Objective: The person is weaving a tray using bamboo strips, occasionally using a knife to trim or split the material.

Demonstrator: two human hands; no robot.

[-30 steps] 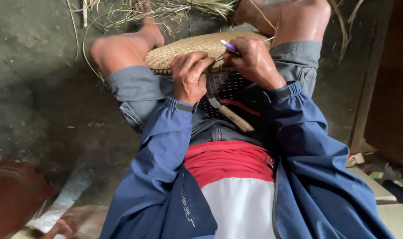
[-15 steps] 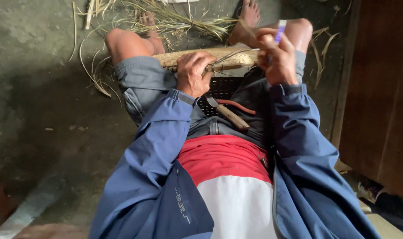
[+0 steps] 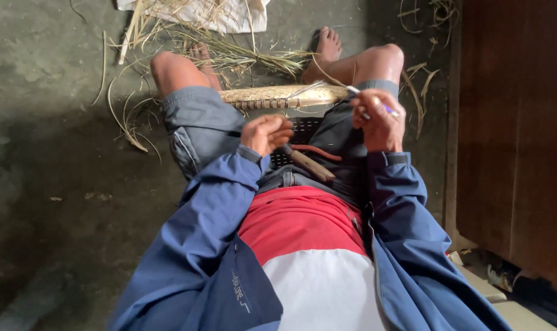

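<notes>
Two hands are raised over a woven basket (image 3: 278, 96) at upper centre: the left hand (image 3: 267, 132) is curled closed, empty; a thin tool (image 3: 376, 105) is gripped by the right hand (image 3: 379, 125).

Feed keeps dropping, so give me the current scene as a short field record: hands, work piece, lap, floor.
left hand: left hand closed in a fist over the lap, contents not visible
right hand: right hand grips a thin purple-tipped tool
work piece: woven straw piece lying across the knees
lap: wooden-handled tool resting there
floor: loose straw strands by the bare feet
</notes>
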